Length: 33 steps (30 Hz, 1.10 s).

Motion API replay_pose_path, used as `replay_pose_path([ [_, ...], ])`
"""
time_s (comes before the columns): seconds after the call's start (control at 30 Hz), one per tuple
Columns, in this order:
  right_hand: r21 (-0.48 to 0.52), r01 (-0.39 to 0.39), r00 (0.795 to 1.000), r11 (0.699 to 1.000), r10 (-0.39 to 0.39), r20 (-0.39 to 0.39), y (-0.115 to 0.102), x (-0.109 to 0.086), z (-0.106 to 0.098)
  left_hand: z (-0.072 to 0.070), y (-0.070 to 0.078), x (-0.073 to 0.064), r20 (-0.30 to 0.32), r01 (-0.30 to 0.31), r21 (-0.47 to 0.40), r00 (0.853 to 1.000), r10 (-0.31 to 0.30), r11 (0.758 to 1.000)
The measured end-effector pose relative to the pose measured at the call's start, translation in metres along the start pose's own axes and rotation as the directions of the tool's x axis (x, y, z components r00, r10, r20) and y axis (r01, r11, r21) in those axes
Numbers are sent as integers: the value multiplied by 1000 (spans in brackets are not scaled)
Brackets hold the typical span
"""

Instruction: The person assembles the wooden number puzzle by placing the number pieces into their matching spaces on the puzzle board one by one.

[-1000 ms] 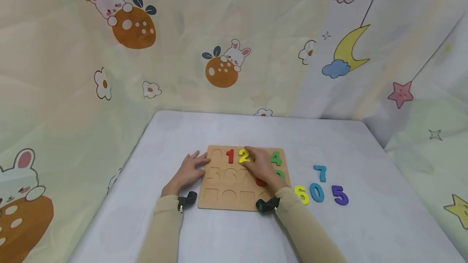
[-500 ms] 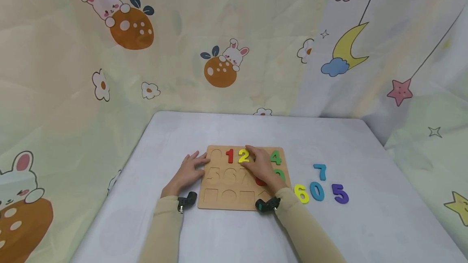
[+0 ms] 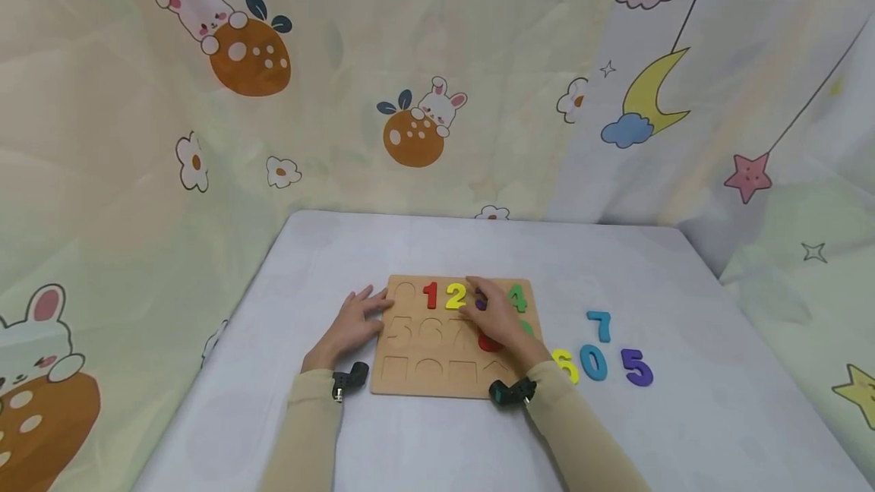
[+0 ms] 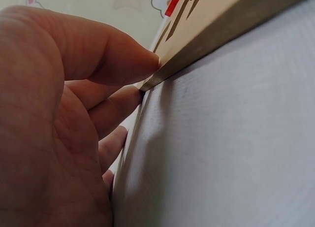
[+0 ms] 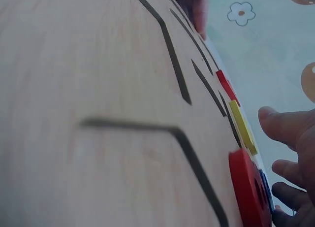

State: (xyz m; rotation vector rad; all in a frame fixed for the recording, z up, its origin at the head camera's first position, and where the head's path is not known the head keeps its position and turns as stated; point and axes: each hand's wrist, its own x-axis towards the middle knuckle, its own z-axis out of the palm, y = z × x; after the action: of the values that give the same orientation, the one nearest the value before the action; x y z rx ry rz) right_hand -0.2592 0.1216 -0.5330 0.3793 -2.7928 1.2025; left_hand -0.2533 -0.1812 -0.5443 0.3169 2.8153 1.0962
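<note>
A wooden number board (image 3: 427, 344) lies on the table, with recessed outlines in it. My left hand (image 3: 351, 323) rests at its left edge, fingers spread; in the left wrist view the thumb (image 4: 123, 57) and a fingertip touch the board's edge. Over the board's upper right is my right hand (image 3: 502, 317), thumb and fingers apart, beside a purple piece (image 3: 481, 302) that it partly hides. To its left sit a yellow 2 (image 3: 456, 296) and a red 1 (image 3: 430, 295); to its right, a green 4 (image 3: 517, 298). A red piece (image 3: 488, 342) shows under the hand.
Right of the board lie a blue 7 (image 3: 599, 326), a blue 0 (image 3: 593, 363), a purple 5 (image 3: 637, 367) and a yellow 6 (image 3: 564, 364) partly behind the right sleeve. A printed cloth (image 3: 342, 44) hangs behind the white table (image 3: 410, 439).
My right hand has shifted slightly right, away from the yellow 2, and the purple piece beside it now shows. My left hand stays at the board's edge.
</note>
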Motion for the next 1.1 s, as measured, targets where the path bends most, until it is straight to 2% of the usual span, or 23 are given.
replay_pose_path([
  [0.27,70,17,998,997,-13,-59,7,-19,-10,-2,3,-1,-3,-11,16,1000,11,1000],
  [0.43,55,7,995,998,-2,-97,10,-32,-16,-1,5,-1,-2,1,18,1000,-1,1000],
  [0.6,48,-28,993,998,33,-114,16,-40,-25,-1,5,0,-6,-14,31,1000,14,999],
  [0.73,120,-70,990,990,84,-117,24,-43,-38,-1,3,1,-5,-14,31,1000,14,999],
  [0.83,156,-112,977,981,137,-161,34,-43,-52,-2,4,2,-8,-9,24,1000,9,1000],
  [0.93,131,-168,954,977,195,-229,44,-45,-64,-2,4,3,-4,-6,16,1000,6,1000],
  [1.1,152,-172,919,973,214,-332,55,-53,-78,-1,3,4,5,-2,10,1000,2,1000],
])
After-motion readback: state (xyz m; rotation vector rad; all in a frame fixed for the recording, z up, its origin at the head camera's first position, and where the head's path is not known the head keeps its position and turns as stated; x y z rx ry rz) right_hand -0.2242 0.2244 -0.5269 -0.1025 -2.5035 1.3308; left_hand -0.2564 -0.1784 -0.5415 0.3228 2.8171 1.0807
